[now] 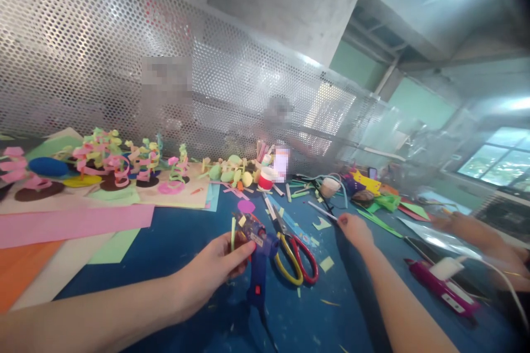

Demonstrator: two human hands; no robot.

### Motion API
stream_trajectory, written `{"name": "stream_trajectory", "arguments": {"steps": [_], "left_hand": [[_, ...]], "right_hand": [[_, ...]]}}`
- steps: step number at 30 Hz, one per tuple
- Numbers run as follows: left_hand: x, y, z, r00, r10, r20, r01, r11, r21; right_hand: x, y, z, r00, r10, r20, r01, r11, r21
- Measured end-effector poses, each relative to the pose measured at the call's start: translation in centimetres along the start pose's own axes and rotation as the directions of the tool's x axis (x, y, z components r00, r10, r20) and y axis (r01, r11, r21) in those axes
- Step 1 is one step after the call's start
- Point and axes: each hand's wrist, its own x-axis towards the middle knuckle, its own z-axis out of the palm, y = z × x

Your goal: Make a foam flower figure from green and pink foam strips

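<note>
Two bare arms (136,306) are showing closest in the head view. The left hand (211,262) is gripping a blue glue gun (259,267) near its front, with its fingers clamping onto it. They also seem to be pinching a pale green strip (233,233). The right hand (358,231) is keeping its fingers together, seemingly on the end of a thin white stick (322,211).

The glue gun is standing out just beside some scissors (283,228). It should be feeling hard and not too heavy, but its cord (267,328) may be tugging. Its handle is pointing down and looking like the best place to hold, since the tip may be getting hot. The strip should be bending easily.

Little scraps are dotting the blue surface (174,256). Big paper sheets (83,225) and curly paper shapes (118,162) are filling the left side. Another person's hand (472,231) is blurring at the right. Behind, a metal screen (232,71) full of holes is standing, and a window (507,146) is glowing.
</note>
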Motion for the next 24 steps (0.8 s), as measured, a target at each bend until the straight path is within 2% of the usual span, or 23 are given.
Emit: {"name": "stream_trajectory", "arguments": {"steps": [3,6,9,11,13,16,19,24], "left_hand": [[0.0,0.0,0.1,1.000,-0.007,-0.018,0.007,1.000,-0.004],[-0.2,0.0,0.0,1.000,0.002,-0.014,-0.003,1.000,-0.030],[-0.2,-0.1,0.0,0.999,0.033,-0.006,-0.033,0.998,-0.056],[-0.2,-0.2,-0.1,0.999,0.048,-0.015,-0.049,0.997,-0.062],[0.0,-0.3,-0.2,0.997,0.059,-0.045,-0.062,0.996,-0.064],[0.2,-0.4,-0.4,0.993,0.064,-0.098,-0.073,0.993,-0.089],[0.3,-0.4,-0.5,0.991,0.070,-0.115,-0.084,0.990,-0.115],[0.4,-0.2,-0.6,0.991,0.077,-0.114,-0.088,0.991,-0.101]], "right_hand": [[0.3,-0.1,-0.6,0.999,0.031,-0.039,-0.026,0.991,0.131],[-0.5,-1.5,-2.6,0.998,0.012,-0.053,0.003,0.962,0.272],[-4.1,-4.1,-6.0,0.994,-0.102,-0.037,0.108,0.905,0.411],[-7.7,-5.7,-8.6,0.973,-0.225,0.048,0.166,0.831,0.532],[-11.3,-6.7,-10.7,0.949,-0.302,0.090,0.224,0.849,0.479],[-14.9,-7.1,-12.5,0.924,-0.378,0.061,0.321,0.851,0.416],[-16.1,-7.1,-12.6,0.904,-0.427,0.019,0.392,0.846,0.362],[-15.8,-7.5,-12.3,0.890,-0.454,-0.047,0.441,0.829,0.343]]}}
